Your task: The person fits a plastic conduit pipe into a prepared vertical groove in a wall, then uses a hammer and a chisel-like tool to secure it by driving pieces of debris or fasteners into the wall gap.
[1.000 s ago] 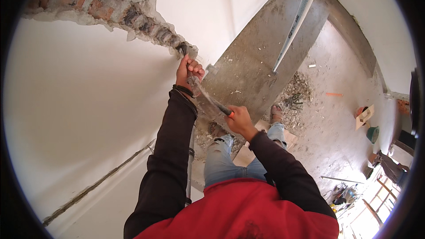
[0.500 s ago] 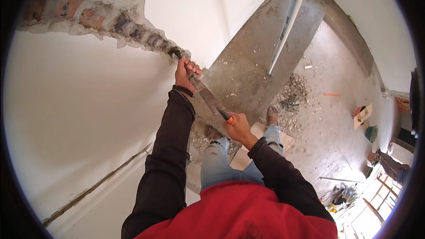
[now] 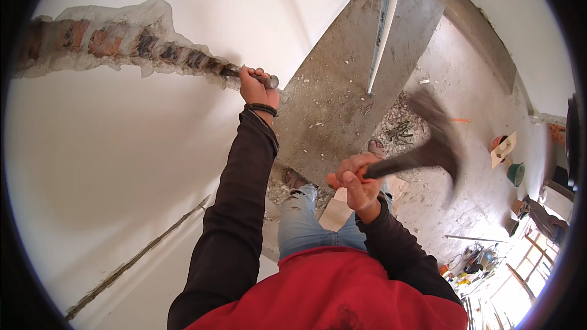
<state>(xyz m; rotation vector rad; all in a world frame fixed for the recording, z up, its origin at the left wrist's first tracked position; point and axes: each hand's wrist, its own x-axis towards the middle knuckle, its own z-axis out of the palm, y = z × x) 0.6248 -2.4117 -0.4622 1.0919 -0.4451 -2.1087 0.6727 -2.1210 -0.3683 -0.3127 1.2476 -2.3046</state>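
A person in a red top (image 3: 330,287) with dark sleeves stands close to a pale wall (image 3: 122,134), where a rough groove (image 3: 116,44) is broken through the plaster, baring reddish brick. At the groove's near, narrow end I see the left hand (image 3: 258,88), its fingers clamped round a chisel (image 3: 273,82). The chisel's far end sits in that end of the groove, and its blunt, rounded butt pokes out of the fist on the side away from the groove. A dark bracelet (image 3: 261,109) rings that wrist.

The right hand (image 3: 361,184) is well apart from the groove, to its right and nearer the body, fingers closed round the orange grip of a hammer (image 3: 422,156). The hammer's dark head points away from the groove, clear of the chisel, and is too blurred for me to make out its exact shape.

Farther right of the groove, a long white pipe (image 3: 380,30) slants down to the floor (image 3: 452,195). Rubble (image 3: 394,125) lies beyond the pipe's foot from the groove, and farther off still are a wooden board (image 3: 504,150) and a green bucket (image 3: 516,174).
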